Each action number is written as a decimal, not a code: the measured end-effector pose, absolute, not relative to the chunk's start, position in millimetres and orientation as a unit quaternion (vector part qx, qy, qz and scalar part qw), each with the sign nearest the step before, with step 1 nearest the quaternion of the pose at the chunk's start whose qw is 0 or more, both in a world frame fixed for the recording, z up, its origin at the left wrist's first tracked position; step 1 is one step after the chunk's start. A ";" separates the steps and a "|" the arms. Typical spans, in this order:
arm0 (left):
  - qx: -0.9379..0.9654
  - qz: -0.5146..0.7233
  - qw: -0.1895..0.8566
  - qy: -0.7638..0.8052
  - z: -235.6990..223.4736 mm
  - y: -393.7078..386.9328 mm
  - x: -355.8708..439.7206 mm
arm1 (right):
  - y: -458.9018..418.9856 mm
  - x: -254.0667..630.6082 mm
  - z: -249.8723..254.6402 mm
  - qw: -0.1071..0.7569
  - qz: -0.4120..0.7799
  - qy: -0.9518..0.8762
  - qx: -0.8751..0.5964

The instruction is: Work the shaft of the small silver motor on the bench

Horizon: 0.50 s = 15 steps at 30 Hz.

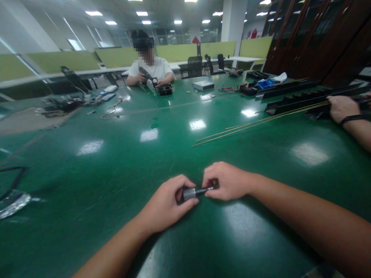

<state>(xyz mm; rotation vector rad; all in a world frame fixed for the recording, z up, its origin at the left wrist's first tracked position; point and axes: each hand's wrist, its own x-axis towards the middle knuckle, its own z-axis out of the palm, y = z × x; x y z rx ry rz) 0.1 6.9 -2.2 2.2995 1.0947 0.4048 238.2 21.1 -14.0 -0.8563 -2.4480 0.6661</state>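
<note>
Low over the green table (139, 170), my left hand (168, 202) grips a short silver cylinder (189, 193) between thumb and fingers. Its rear end is dark and partly covered by my palm. From the front of the cylinder a thin dark shaft (200, 191) points right. My right hand (226, 181) pinches the shiny far end of that shaft between thumb and fingertips. The exact kind of this piece is too small and blurred to make out.
Across the table a person (150, 65) handles a dark tool over a black part (165, 89). Another person's hand (344, 108) holds long thin yellowish rods (246, 124) at right, beside black metal channels (290, 106). Wires and parts (63, 104) lie far left.
</note>
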 end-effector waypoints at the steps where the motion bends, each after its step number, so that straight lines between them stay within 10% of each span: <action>1: 0.856 0.152 0.277 0.408 -2.2 6.7 -0.2 | 21.8 239.8 -13.4 0.224 0.243 -0.891 -0.311; 15: 0.859 0.151 0.275 0.405 -1.7 6.2 -2.7 | 31.6 262.2 1.9 0.144 0.318 -0.864 -0.364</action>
